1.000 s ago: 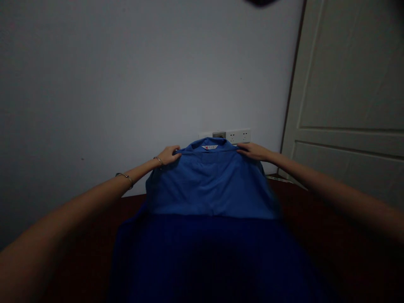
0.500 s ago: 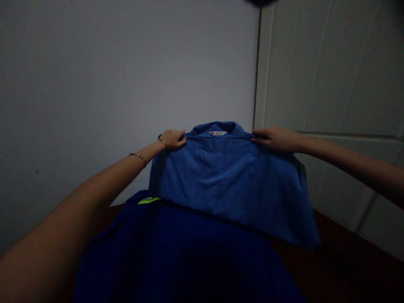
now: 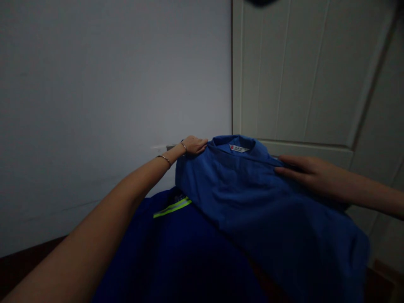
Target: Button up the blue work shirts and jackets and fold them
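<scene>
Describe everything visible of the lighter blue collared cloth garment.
The lighter blue collared cloth garment looks smooth and lightly creased. A red-marked white label sits inside its collar. The left hand pinches it on one side of the collar, the right hand on the other, holding it spread, slanting toward the picture's lower right. It overlaps, in view, a dark blue cloth garment; whether they touch is unclear.

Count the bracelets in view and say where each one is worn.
2: one bracelet circles the wrist just behind the left hand; the second bracelet sits farther up the same forearm. Others could be hidden or outside the picture.
</scene>
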`<move>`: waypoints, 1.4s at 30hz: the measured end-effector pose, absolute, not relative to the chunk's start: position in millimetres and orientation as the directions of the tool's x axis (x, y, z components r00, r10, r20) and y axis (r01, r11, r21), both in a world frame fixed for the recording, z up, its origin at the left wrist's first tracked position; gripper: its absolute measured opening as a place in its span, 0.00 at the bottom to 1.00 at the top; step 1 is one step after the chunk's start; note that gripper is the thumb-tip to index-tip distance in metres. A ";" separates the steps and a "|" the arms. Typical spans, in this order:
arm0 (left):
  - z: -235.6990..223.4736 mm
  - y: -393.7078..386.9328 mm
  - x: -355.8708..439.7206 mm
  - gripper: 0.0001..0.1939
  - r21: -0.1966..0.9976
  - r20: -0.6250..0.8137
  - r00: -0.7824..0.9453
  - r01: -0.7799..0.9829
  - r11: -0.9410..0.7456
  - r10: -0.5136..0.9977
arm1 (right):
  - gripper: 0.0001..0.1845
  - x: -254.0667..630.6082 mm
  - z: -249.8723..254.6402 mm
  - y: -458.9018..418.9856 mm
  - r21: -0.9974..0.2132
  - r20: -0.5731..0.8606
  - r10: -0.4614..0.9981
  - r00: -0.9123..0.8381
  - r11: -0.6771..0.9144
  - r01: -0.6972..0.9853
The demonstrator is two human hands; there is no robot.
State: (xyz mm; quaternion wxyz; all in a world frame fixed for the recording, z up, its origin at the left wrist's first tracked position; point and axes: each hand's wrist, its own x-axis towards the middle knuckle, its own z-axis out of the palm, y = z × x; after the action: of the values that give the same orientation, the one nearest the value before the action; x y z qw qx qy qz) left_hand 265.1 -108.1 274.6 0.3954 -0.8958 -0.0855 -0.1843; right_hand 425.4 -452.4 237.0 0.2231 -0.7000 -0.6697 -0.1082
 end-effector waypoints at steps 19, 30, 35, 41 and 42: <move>188.6 -101.2 462.8 0.13 -0.724 0.235 0.941 0.002 -0.690 -0.244 | 0.15 534.8 135.6 -434.5 -0.247 0.316 0.872 0.373 -0.304 0.920; 51.2 -158.3 545.1 0.15 -0.439 0.419 0.905 0.269 -0.857 0.070 | 0.16 614.9 37.1 -444.1 0.026 0.143 0.863 0.485 -0.493 0.870; 24.3 -143.5 530.1 0.17 -0.207 0.499 0.798 0.488 -0.848 0.337 | 0.18 636.2 3.3 -452.2 -0.050 0.070 0.885 0.461 -0.458 0.887; 18.4 -84.2 460.5 0.17 0.389 0.389 0.286 0.811 -0.438 0.875 | 0.15 639.1 -6.0 -455.3 -0.147 0.082 0.895 0.438 -0.424 0.894; 17.8 -74.7 448.5 0.17 0.433 0.338 0.214 0.829 -0.353 0.916 | 0.15 640.2 -7.5 -455.0 -0.152 0.085 0.893 0.441 -0.426 0.892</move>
State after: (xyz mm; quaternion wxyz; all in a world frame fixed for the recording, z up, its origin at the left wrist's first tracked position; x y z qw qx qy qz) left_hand 448.5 -74.7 17.8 -0.0791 -0.7750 -0.5631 -0.2756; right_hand 640.2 -455.0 -7.5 0.0873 -0.8443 -0.5287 0.0042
